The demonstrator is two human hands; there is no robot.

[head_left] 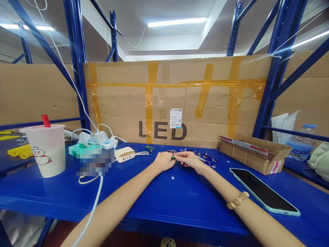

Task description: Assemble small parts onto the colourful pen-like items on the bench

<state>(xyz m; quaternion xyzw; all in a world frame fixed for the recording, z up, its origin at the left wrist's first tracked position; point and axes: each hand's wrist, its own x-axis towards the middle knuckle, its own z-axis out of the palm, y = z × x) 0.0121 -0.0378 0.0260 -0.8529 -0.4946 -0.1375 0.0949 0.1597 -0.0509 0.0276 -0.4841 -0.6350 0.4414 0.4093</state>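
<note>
1. My left hand is nearly closed, its fingers curled inward, and my right hand reaches across to meet it. Both are low over the counter.
2. Between them, a small green piece sits where the fingertips of my right hand meet my left hand. Both hands are closed on it, but from here I cannot tell exactly which fingers grip it.
3. A loose cluster of small blue and silver parts lies just beside my right hand, spreading away from it across the counter. A few small green parts lie well to the left of my left hand.
4. A wooden bead bracelet circles my right wrist.
5. Beyond my left hand sit a white and gold power bank and a white power strip. A smartphone lies face up to the right of my right arm, near an open cardboard box.
</note>
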